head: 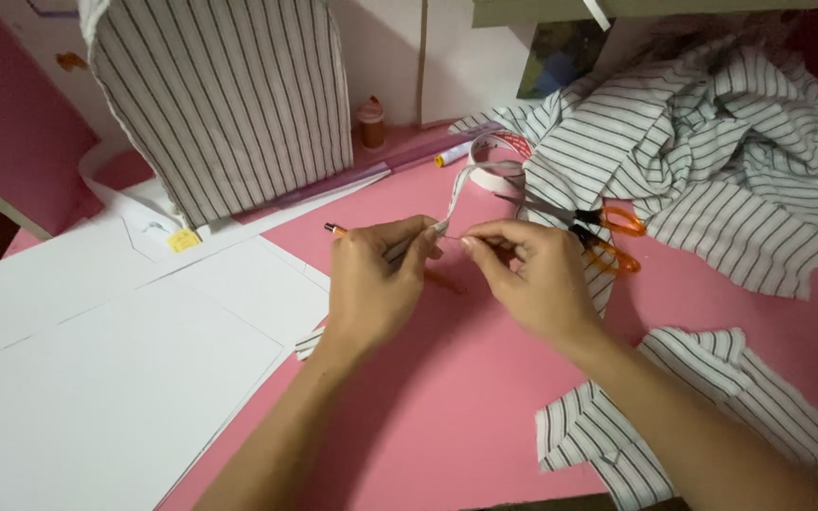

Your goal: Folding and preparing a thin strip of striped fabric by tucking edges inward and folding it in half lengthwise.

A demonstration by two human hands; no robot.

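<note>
1. The left hand (pixel 371 284) is over the middle of the pink bench (pixel 447 416); its grip is pressed together on the end of a narrow white tape (pixel 456 194), and a pencil (pixel 338 229) with an orange tip pokes out to its left. How the pencil sits inside the fist is hidden by the fingers.
2. The right hand (pixel 532 279) is just beside the left one, thumb and forefinger pinched together. What they pinch is too thin to make out; it may be a thread or the tip of the tape.
3. The tape loops up from the hands toward the far edge of the bench and ends in a coil whose markings are blurred.
4. Orange-handled scissors (pixel 608 237) lie just beyond the right hand, their blades pointing toward the coil; the lower handle is partly covered by the hand.
5. A heap of striped fabric (pixel 731 161) fills the far right corner, cut off by the frame's right edge.
6. A smaller striped piece (pixel 693 407) lies near the right corner, partly under the right forearm.
7. White paper sheets (pixel 115 369) cover the left side, running out of frame.
8. A striped-covered upright shape (pixel 229 104) stands at the far left, its top cut off.
9. A small brown bottle (pixel 371 123) stands at the far edge, too small to identify.
</note>
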